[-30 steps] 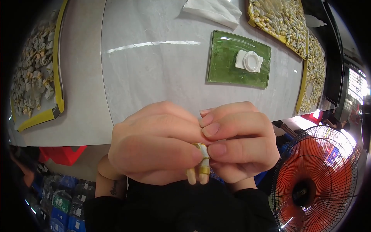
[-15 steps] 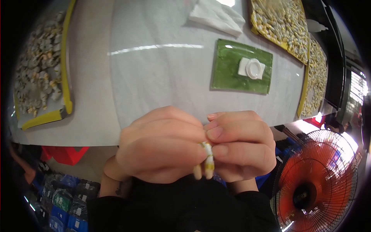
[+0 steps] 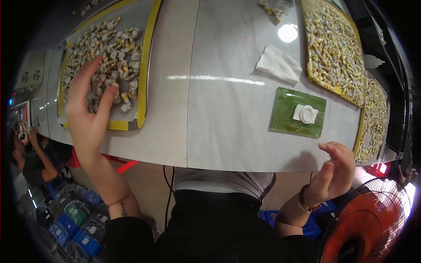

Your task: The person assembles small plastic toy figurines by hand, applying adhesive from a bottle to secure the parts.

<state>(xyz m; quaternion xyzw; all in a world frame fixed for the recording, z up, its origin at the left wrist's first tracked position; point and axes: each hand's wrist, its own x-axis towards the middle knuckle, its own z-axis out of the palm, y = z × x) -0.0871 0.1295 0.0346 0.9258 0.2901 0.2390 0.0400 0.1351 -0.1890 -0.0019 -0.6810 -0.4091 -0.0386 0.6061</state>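
Observation:
My left hand (image 3: 87, 118) reaches over the yellow-edged tray (image 3: 142, 105) at the left, thumb and fingers spread. Its fingertips are at a loose heap of small white-and-yellow knobbly pieces (image 3: 105, 65), and I see nothing held in it. At the table's front edge on the right, my right hand (image 3: 335, 173) hovers with fingers half bent and thumb apart. No piece shows in it. Beyond that hand lies a green mat (image 3: 283, 116) bearing a white block with a small round white dish (image 3: 308, 115).
A folded white cloth (image 3: 279, 65) lies behind the mat. Yellow-edged trays of small white-and-yellow pieces (image 3: 335, 48) line the right side. A few pieces (image 3: 274, 9) sit at the far edge. An orange fan (image 3: 366, 223) stands close by at lower right. Another person (image 3: 37, 153) is at far left.
My hands have parted; they were together on a bent white-and-yellow piece, which no longer shows. The left went left over the tray, the right moved right. The view has shifted left.

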